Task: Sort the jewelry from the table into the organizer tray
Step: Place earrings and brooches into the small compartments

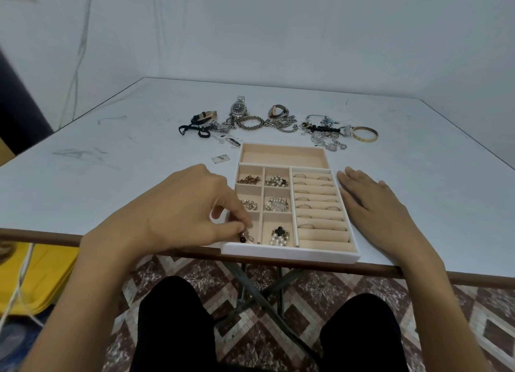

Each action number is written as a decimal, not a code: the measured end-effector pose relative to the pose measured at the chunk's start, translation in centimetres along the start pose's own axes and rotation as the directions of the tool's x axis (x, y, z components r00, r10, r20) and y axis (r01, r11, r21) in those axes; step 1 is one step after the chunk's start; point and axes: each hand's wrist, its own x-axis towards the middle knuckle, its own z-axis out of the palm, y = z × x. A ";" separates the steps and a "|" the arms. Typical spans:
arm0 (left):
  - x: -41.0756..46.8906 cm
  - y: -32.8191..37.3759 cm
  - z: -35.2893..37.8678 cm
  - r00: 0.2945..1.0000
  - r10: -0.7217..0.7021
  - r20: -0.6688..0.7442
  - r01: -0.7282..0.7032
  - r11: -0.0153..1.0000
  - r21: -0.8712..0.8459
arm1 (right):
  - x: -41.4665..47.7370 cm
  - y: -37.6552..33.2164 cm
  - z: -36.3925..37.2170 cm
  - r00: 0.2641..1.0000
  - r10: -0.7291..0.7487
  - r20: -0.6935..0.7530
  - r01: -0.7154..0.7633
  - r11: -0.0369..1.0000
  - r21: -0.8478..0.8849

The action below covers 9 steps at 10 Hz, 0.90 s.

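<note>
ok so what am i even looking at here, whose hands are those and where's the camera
No machine here: a person wears a camera on the head, so this one picture looks down at their own hands. The left hand pinches a small dark-beaded piece over the near left compartment of the tray. The right hand lies flat on the table beside the tray. Small compartments hold pearl and metal pieces; padded rows hold rings. Behind the tray lie unsorted watches, bracelets, chains and a gold bangle.
</note>
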 end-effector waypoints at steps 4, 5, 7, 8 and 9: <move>-0.2 0.5 -0.4 1.000 0.000 0.018 -0.001 1.000 0.011 | 0.0 0.0 0.0 1.000 0.001 0.002 -0.001 1.000 -0.005; 0.1 0.7 -0.3 0.999 -0.004 0.043 0.003 0.999 0.039 | 0.0 0.0 -0.1 1.000 0.004 0.004 -0.004 1.000 -0.004; 0.3 0.9 -0.2 0.999 -0.016 0.052 0.014 0.999 0.050 | -0.1 0.0 0.0 1.000 0.001 0.004 -0.001 1.000 -0.005; 0.3 0.8 -0.2 0.998 -0.029 0.058 0.026 0.999 0.044 | -0.1 -0.1 -0.1 1.000 0.000 0.005 0.000 1.000 -0.003; 0.3 0.7 -0.2 0.998 -0.028 0.050 0.026 0.999 0.047 | -0.1 -0.1 -0.1 1.000 -0.003 0.004 0.003 1.000 0.001</move>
